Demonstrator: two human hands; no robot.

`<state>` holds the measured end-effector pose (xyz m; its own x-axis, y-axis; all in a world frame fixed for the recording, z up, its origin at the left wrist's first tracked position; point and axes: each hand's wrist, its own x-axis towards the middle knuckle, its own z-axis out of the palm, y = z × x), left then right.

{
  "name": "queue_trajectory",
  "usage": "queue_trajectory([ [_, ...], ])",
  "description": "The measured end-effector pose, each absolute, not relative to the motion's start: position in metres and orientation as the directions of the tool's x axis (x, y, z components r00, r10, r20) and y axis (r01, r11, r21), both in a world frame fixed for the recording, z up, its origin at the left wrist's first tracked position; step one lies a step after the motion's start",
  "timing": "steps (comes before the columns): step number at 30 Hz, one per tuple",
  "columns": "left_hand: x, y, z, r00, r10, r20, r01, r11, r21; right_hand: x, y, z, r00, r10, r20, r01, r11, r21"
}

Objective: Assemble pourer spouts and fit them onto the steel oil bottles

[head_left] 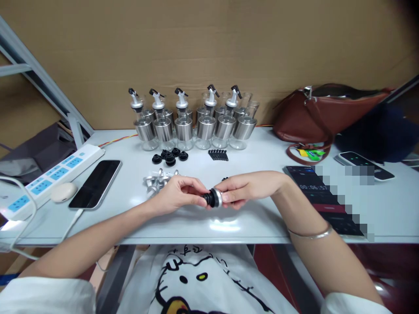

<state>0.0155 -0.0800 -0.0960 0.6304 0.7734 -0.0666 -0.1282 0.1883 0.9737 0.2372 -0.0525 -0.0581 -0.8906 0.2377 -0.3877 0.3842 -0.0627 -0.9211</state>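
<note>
Above the front of the table, my left hand pinches a black ribbed rubber stopper between thumb and fingers. My right hand grips the silver pourer cap, which meets the stopper's wide end. Part of the cap is hidden by my right fingers. Small black parts peek out behind that hand. Several loose silver pourer caps lie just behind my left hand. Farther back are several black stoppers and a neat row of small black levers.
Glass bottles with steel sleeves stand along the back, several with pourers on. At left lie a power strip, a phone and a white round case. A brown bag and a phone showing a timer are right.
</note>
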Motion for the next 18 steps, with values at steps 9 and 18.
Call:
queue_trajectory([
  [9, 0.014, -0.075, -0.098, 0.556, 0.831, 0.027, -0.184, 0.091, 0.979, 0.227, -0.052, -0.065, -0.899, 0.343, -0.272, 0.305, 0.043, -0.952],
  [18, 0.012, -0.071, -0.098, 0.505, 0.861, 0.065, -0.215, 0.053, 0.975, 0.228, -0.054, -0.060, -0.831, 0.503, -0.237, 0.243, -0.055, -0.968],
])
